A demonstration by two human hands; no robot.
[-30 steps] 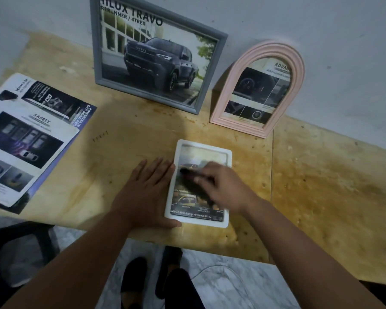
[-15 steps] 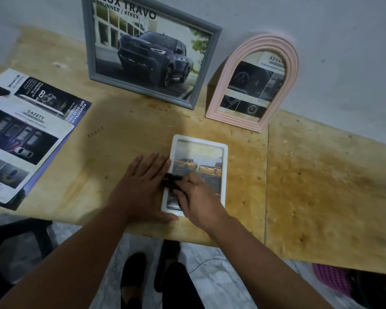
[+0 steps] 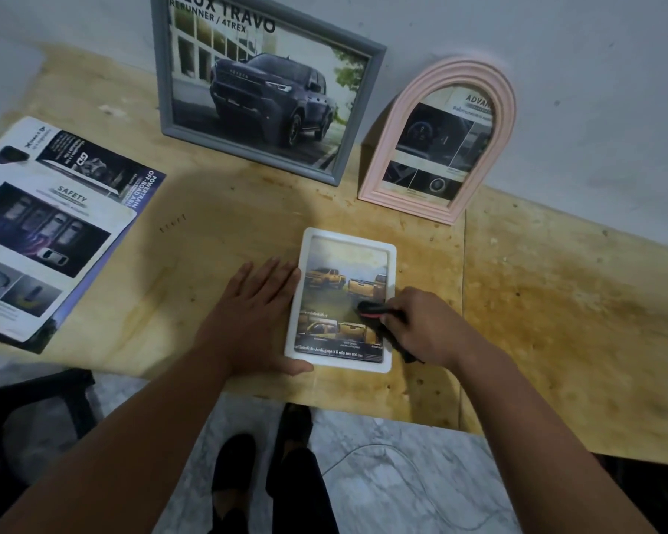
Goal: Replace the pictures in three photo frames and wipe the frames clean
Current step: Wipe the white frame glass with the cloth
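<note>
Under my right hand (image 3: 425,327) lies the white photo frame (image 3: 346,240), flat on the wooden bench (image 3: 556,302) near its front edge, with a pickup-truck advert already inside. The fingers of that hand are curled round a dark cloth with a red edge (image 3: 375,311) and press it against the frame's right side, about halfway down. My left hand (image 3: 251,317) lies flat beside the frame, fingers straight and grasping nothing, their tips against the left border and the thumb along the bottom corner, steadying it.

Beyond my fingers, the grey frame (image 3: 363,109) with the dark truck picture and the pink arched frame (image 3: 494,109) lean against the wall, both already filled. Off to the left of my left hand, loose brochure pages (image 3: 55,233) lie spread on the bench.

I judge this to be the wiping of the last frame. The risk is a sideways stroke pushing the light frame away from my flat left hand, towards the near edge and the floor. A hard press might also smear the glazing or shift the picture inside.
</note>
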